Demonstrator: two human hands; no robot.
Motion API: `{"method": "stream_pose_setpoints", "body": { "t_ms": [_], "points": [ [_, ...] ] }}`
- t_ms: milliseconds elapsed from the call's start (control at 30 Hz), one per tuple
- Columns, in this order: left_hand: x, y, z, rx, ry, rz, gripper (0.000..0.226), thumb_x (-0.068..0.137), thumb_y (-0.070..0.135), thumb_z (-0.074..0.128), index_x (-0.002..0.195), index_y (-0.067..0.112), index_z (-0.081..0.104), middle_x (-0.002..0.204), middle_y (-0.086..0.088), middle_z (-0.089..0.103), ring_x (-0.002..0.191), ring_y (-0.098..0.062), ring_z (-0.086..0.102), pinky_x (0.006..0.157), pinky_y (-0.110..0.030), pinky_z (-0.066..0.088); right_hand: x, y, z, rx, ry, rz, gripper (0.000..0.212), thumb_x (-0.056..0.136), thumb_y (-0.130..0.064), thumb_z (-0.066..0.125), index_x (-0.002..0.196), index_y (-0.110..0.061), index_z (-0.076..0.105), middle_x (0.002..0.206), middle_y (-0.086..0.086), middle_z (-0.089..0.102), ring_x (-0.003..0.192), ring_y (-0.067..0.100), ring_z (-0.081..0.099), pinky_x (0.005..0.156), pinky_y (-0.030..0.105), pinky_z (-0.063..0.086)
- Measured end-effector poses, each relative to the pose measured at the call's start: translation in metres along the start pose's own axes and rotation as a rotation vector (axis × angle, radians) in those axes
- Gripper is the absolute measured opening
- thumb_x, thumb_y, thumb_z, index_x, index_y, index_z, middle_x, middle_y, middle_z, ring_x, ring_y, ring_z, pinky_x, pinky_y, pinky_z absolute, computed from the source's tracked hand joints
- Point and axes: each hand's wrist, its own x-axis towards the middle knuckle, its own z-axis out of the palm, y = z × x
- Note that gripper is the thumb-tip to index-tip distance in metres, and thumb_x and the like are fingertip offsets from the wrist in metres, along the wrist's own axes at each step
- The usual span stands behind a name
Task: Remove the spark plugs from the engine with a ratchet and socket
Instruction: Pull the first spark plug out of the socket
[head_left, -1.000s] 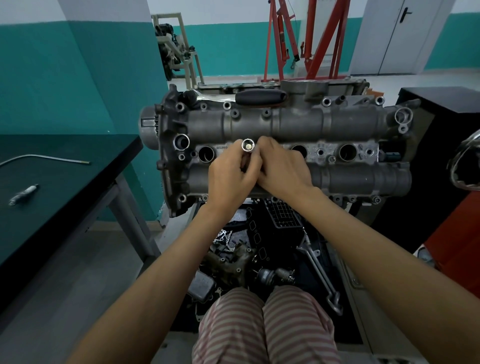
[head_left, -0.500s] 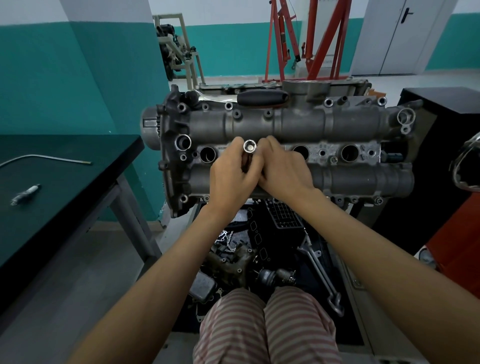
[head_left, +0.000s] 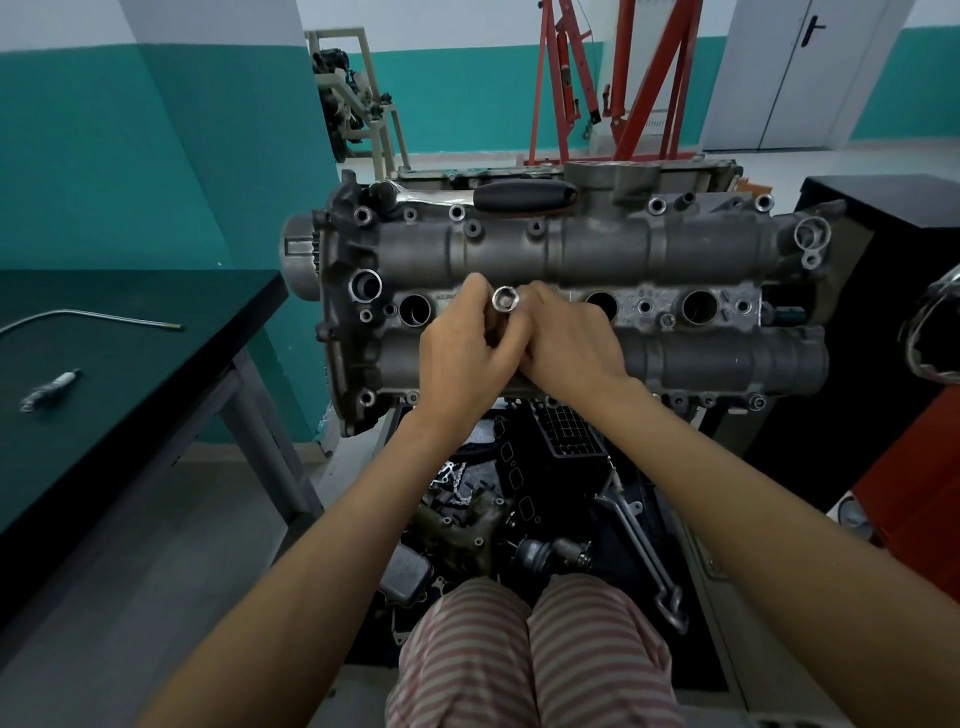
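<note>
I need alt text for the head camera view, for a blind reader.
Both hands, left hand and right hand, hold a socket upright over the middle of an engine. A spark plug lies on the dark table at left.

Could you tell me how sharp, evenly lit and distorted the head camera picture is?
Head view: the socket between the left hand and right hand is sharp; soft, even light, dim toward the corners; a small glare strip on the engine top; wide-angle bending curves the table edge.

Silver socket (head_left: 505, 300) — upright on engine (head_left: 597, 260)
</note>
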Motion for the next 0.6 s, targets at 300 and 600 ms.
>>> {"method": "stream_pose_setpoints", "body": {
  "t_ms": [300,600],
  "points": [
    [0.0045,0.0024,-0.0001,0.022,0.026,0.024,0.051,0.087,0.029,0.06,0.057,0.028,0.019,0.046,0.01,0.023,0.047,-0.013,0.022,0.046,-0.03,0.025,0.0021,0.0013,-0.0008,0.053,0.03,0.035,0.031,0.091,-0.037,0.043,0.09,-0.012,0.062,0.091,0.009,0.066,0.082,0.031,0.062,0.059,0.03,0.031],
    [-0.0009,-0.0002,-0.0007,0.027,-0.004,0.045,0.031,0.088,0.03,0.05,0.065,0.013,0.038,0.051,0.01,0.033,0.047,-0.011,0.032,0.047,-0.024,0.028,0.0022,0.0007,0.0048,-0.01,-0.001,0.017,0.029,0.094,-0.035,0.039,0.104,-0.01,0.05,0.103,0.007,0.055,0.076,0.03,0.058,0.057,0.032,0.033]
  ]
}}
